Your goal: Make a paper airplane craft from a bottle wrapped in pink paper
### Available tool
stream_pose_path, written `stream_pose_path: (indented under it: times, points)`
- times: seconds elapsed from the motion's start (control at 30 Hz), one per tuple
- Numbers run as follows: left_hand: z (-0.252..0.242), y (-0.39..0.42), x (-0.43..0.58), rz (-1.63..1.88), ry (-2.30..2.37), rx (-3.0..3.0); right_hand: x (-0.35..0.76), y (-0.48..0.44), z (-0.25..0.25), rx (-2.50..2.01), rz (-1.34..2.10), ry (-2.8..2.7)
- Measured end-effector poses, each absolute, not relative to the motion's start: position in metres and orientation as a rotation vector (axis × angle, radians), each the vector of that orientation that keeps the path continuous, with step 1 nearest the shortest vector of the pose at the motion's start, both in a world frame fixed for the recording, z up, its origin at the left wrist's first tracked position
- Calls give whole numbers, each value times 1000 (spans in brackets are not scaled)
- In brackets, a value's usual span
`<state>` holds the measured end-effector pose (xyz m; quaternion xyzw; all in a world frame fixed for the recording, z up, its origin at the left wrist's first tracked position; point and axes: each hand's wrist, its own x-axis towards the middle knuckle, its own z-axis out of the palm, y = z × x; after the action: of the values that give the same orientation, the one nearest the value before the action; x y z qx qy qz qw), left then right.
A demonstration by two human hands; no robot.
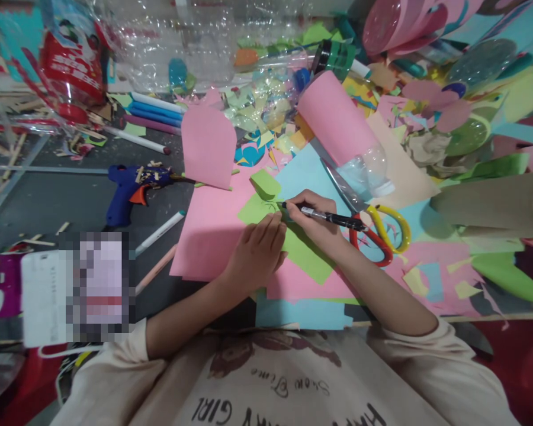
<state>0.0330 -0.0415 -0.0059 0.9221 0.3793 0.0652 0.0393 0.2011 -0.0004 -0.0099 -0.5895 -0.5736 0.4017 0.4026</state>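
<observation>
My right hand (315, 219) is closed round a black pen (335, 218), whose tip meets a piece of green paper (313, 257). Thin dark curved lines show on the paper near the tip. Palm down, my left hand (260, 251) rests on the green paper with its fingers stretched out close to the pen tip. A folded or curled green piece (265, 185) lies just above the lines. Under the green paper are sheets of pink paper (208, 236) and light blue paper (308, 171). Scissors (375, 234) with red and yellow handles lie right of my right hand.
A blue glue gun (131, 186) lies at the left, near several markers (160, 234). A pink arched cutout (208, 145) and a pink-wrapped bottle (331, 115) lie beyond my hands. Paper scraps (430, 281) and a brown paper tube (488, 204) are at the right; a red-labelled bottle (73, 65) is far left.
</observation>
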Motion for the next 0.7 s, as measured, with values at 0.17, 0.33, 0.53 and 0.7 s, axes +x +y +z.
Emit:
stream_pose_path:
  times: [0.17,0.33,0.53,0.7]
  points:
    - [-5,-41,33,168,1146,2804,203,0,-9,-1543,966,-1427]
    - [-9,-41,34,213,1165,2824,203,-1,-9,-1536,973,-1422]
    - [-22,-44,32,321,1162,2794,202,-1,-7,-1541,922,-1403]
    - [-19,-43,32,298,1173,2809,201,0,-5,-1552,980,-1354]
